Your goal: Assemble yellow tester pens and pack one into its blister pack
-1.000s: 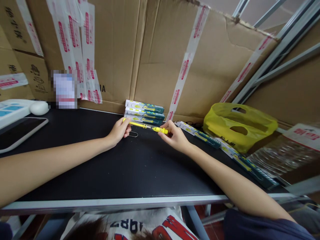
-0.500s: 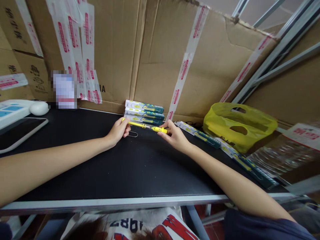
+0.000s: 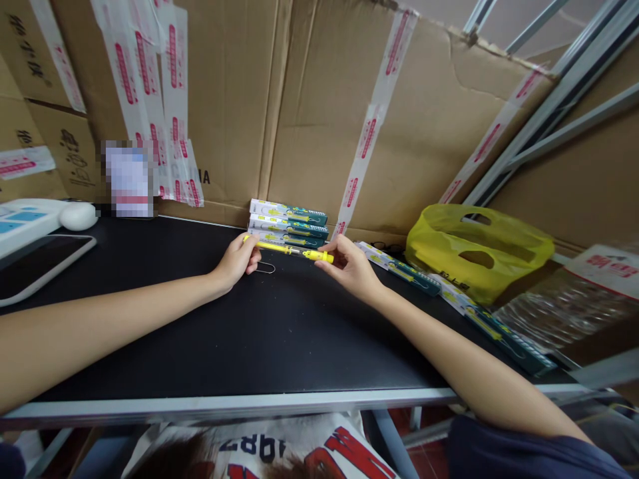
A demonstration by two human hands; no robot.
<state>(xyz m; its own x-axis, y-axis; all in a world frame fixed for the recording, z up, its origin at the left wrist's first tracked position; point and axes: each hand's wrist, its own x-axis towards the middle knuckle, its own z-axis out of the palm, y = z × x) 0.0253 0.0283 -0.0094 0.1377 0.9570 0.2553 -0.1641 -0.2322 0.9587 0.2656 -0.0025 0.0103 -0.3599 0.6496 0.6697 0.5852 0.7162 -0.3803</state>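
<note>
Both my hands hold a slim yellow tool nearly level above the black table, with a short metallic section near its middle. My left hand pinches its left end. The fingers of my right hand are closed around the thicker yellow right end. A thin bent metal wire shows just below my left fingertips; whether it joins the tool is hidden. Right behind the tool, several narrow printed boxes are stacked against the cardboard, picturing a similar yellow tool.
More narrow boxes lie in a slanting line at the right, beside a yellow plastic bag and clear plastic packaging. A dark-screened phone-like device and a white rounded object are at the left. Tall cardboard walls the back.
The fingers of my right hand have shifted slightly on the tool's right end. My left hand and the tool stay almost in place.
</note>
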